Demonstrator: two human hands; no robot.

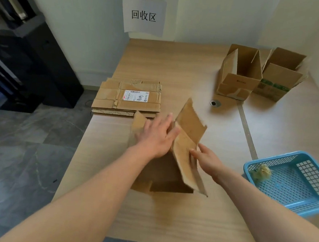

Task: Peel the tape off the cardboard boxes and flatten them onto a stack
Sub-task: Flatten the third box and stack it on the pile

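Right in front of you, at the centre of the wooden table [166,225], lies one half-collapsed cardboard box [188,123], its panels partly down and one flap still standing tilted toward 12 o'clock. Your left hand [156,137] lies flat on it, fingers straight and spread, palm pressing the cardboard down. Your right hand [208,160] meets the raised flap's edge from 4 o'clock. Its fingers [194,152] reach out against the cardboard, but motion blur hides whether they pinch the flap or only touch it.

At 3 o'clock, near your right forearm, sits one blue plastic basket [300,198], holding one crumpled yellowish wad of tape [261,173] in its near-left corner.

At 10 o'clock, just beyond the box under your hands, one stack of flattened boxes [109,98] rests on the table's left edge. You can count about three layers, and the top sheet carries one white shipping label [136,96].

At 1 o'clock one round metal cable grommet [215,103] is set into the table.

Farther at 1 o'clock two open boxes stand upright and touching: one plain box [237,82] with its flaps up, and one green-printed box [278,82] to its right.

At 12 o'clock one paper sign [143,15] hangs on the wall.
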